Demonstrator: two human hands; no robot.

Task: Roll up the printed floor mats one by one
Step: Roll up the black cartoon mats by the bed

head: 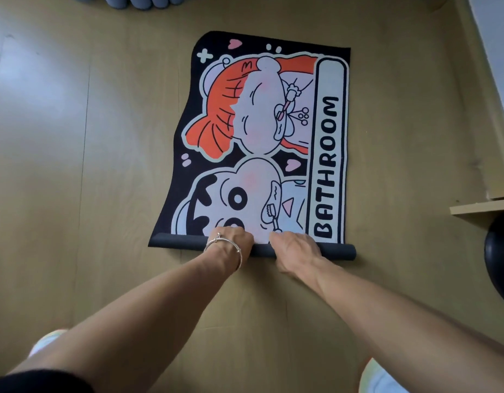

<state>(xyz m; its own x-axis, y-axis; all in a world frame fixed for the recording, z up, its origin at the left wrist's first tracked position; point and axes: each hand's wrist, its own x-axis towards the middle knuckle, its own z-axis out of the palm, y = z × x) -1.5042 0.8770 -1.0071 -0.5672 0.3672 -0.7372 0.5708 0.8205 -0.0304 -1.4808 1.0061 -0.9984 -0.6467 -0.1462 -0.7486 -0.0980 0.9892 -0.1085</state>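
Note:
A printed floor mat with cartoon faces and the word BATHROOM lies flat on the wooden floor. Its near edge is turned over into a thin dark roll that runs across the mat's width. My left hand, with bracelets on the wrist, grips the roll near its middle, fingers curled over the top. My right hand grips the roll just to the right of it. Both hands sit side by side, a small gap between them.
Several rolled grey mats lie at the far edge of the floor. A black round object and a wooden shelf edge stand at the right. A white wall panel is at the upper right. My shoes are near.

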